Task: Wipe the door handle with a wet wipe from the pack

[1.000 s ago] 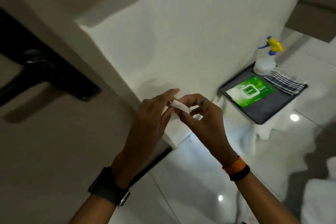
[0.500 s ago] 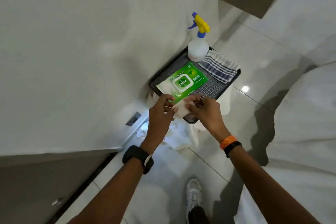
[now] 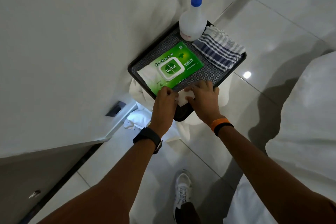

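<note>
A small folded white wet wipe [image 3: 182, 98] sits between my two hands, just above the near edge of a black tray [image 3: 240, 60]. My left hand [image 3: 164, 104] pinches its left edge and my right hand [image 3: 203, 99] holds its right side. The green wipe pack [image 3: 172, 66] lies on the tray with its white lid shut, right behind my fingers. The door handle is out of view.
On the tray stand a white spray bottle [image 3: 190, 23] with a yellow and blue trigger and a striped folded cloth [image 3: 219, 51]. A white wall [image 3: 63, 42] rises at the left. My white shoe [image 3: 181, 189] is on the glossy tiled floor. White fabric [image 3: 305, 114] fills the right.
The view swung from the door and its dark handle down to the tray. Both hands, still holding the wipe, lowered to the tray's near edge beside the pack.
</note>
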The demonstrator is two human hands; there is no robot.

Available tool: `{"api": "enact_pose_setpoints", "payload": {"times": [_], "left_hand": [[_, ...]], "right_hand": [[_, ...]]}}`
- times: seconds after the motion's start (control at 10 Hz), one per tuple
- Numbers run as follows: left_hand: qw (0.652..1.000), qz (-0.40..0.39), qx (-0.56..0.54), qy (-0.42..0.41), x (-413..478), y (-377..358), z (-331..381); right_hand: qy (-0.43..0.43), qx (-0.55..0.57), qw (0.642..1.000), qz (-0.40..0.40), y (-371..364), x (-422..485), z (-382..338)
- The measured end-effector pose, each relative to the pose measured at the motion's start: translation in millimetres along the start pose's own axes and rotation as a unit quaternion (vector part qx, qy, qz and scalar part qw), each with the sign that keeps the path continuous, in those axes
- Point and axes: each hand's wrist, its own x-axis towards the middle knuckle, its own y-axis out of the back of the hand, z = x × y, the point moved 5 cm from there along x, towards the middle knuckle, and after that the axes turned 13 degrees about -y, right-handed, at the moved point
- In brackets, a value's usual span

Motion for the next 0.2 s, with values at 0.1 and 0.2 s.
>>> {"api": "enact_pose_setpoints", "payload": {"times": [0.1, 0.2], "left_hand": [[0.998, 0.002, 0.053, -0.025, -1, 2, 2], [0.988, 0.040, 0.140, -0.052, -6, 25, 13]], "right_hand": [[0.012, -0.031, 0.999, 0.023, -1, -3, -1], [0.061, -0.035, 0.995, 0.076, 8, -15, -15]]}}
